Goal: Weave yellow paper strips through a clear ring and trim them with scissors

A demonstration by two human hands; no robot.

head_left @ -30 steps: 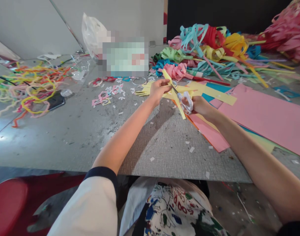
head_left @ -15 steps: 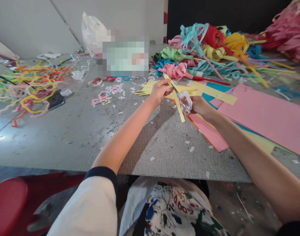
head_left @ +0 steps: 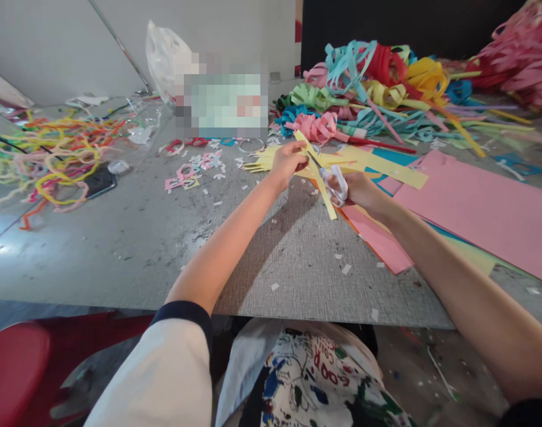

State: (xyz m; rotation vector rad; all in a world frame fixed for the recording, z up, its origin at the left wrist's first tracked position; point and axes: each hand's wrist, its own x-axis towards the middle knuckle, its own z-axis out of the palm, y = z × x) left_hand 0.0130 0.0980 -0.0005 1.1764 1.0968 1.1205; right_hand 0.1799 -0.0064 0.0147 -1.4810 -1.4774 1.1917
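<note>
My left hand (head_left: 290,163) pinches a narrow yellow paper strip (head_left: 327,196) near its upper end; the strip slants down to the right above the table. In my right hand (head_left: 353,188) is a pair of scissors (head_left: 337,184) with white handles, fingers in the loops. The scissor blades point up and left and lie against the strip, close to my left fingertips. Whether the blades are fully closed cannot be made out. Behind my hands several cut yellow strips (head_left: 264,159) lie in a fan, partly hidden by my left hand.
Pink sheets (head_left: 480,207) and a wide yellow strip (head_left: 386,166) lie at the right. Curled paper strips (head_left: 351,65) are heaped behind. Fuzzy pipe cleaners (head_left: 61,160) cover a phone (head_left: 101,182) at the left. Paper scraps (head_left: 195,169) dot the table. A red stool (head_left: 17,367) stands below.
The yellow strip's lower end has shifted slightly right and up, and its upper end sticks out a little further above my left fingers. The scissors stay at the strip.
</note>
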